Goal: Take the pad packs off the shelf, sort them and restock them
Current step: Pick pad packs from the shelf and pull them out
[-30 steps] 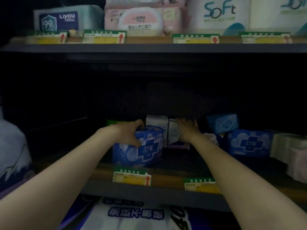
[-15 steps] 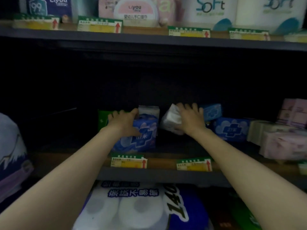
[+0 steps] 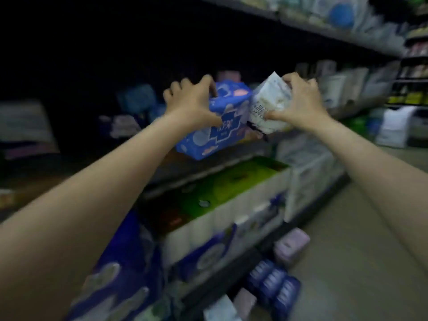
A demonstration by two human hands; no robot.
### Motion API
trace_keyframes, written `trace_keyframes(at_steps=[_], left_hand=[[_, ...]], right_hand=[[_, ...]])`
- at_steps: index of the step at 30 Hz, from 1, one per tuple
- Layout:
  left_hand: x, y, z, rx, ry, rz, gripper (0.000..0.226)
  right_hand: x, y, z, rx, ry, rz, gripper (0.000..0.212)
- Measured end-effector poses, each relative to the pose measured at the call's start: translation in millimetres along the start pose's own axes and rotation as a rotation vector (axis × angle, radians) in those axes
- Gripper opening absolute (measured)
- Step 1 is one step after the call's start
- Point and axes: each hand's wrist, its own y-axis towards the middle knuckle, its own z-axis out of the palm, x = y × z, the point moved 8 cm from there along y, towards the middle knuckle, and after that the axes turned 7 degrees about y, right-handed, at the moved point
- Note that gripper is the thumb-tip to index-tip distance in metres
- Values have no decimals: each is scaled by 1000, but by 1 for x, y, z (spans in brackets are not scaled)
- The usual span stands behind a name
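Note:
My left hand (image 3: 192,101) grips a blue pad pack (image 3: 222,126) from its top left, fingers over the upper edge and thumb on the front. My right hand (image 3: 301,103) grips a white pad pack (image 3: 268,105), held tilted beside the blue one. Both packs are in the air in front of the dark shelf (image 3: 208,163), clear of its edge. Several pad packs (image 3: 136,100) remain blurred in the dark shelf bay behind. On the floor lie blue pad packs (image 3: 273,283) and a lilac pack (image 3: 290,246).
Below the hands stand large tissue-roll packs (image 3: 222,228) with a green pack (image 3: 231,184) on top. A blue bulk pack (image 3: 120,274) sits at lower left. An upper shelf (image 3: 324,28) runs to the right with white packs. The aisle floor (image 3: 359,228) is grey.
Both hands have lifted their packs off the shelf and pulled them out toward me. The view has swung right and tilted, so the aisle floor and packs on it now show.

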Motion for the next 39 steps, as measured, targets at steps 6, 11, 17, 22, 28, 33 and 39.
trace_keyframes(at_steps=[6,11,17,22,28,33,39], left_hand=[[-98,-41,166,401,-182,178,58],[-99,-116,324,696,-255,35,54],[-94,-210,440,941,-266,-17,54],[-73,-257,462,1031,-291,-16,57],[-47,-287,470,967,-302,-103,55],[-69,-265,480,884,-216,-113,57],[-125,-210,516,752,-155,-104,56]], right_hand=[[-166,-93,40,415,-163,239,76],[-264,-200,114,808,-238,334,83],[-313,-294,200,1094,-164,360,86],[-315,-335,244,1197,-132,349,87],[-302,-334,274,1248,-244,241,85],[-337,-320,263,1158,-419,306,85],[-406,-312,244,901,-456,446,60]])
